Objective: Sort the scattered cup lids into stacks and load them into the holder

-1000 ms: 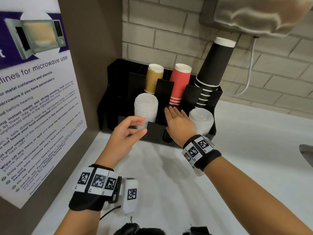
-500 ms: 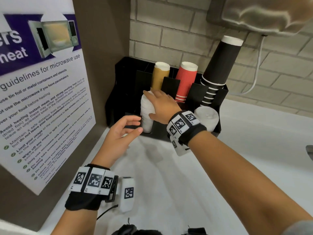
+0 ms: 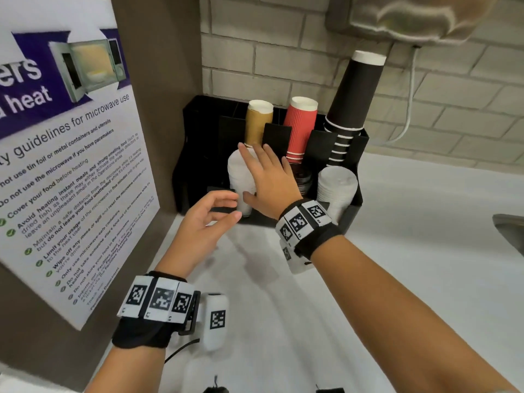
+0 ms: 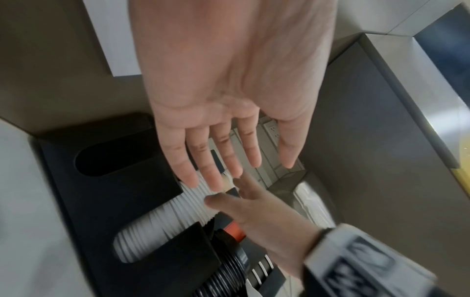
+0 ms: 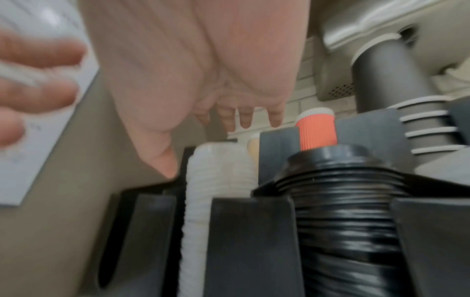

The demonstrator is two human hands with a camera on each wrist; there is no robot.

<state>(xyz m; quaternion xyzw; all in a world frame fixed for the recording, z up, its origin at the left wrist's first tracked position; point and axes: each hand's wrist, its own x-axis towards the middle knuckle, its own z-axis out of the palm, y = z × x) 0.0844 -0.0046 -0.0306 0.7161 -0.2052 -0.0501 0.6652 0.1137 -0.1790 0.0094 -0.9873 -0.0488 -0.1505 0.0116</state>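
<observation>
Nearest me, my left hand hovers above the white desk, palm turned inward, fingers loosely curved and spread, grasping nothing; in the left wrist view its fingers point at the white ridged stack without clearly touching it. Just past its fingertips and slightly to the right, my right hand lies flat with straight fingers across the front of the left white lid stack, the palm against the lids and the thumb reaching down the stack's lower front; it is released, curled round nothing. That stack sits in the front-left slot of the black holder, which stands at the far edge of the desk against the brick wall.

Right of my right hand, partly behind its knuckles, a stack of black lids fills the middle front slot, and farther right a second white lid stack fills the last front slot.

Beyond my right fingertips, the holder's back row carries upturned cups: tan cups, then red ribbed cups, then a tall leaning column of black cups at the right.

Left of my left hand a microwave guidelines poster hangs on the brown side panel.
</observation>
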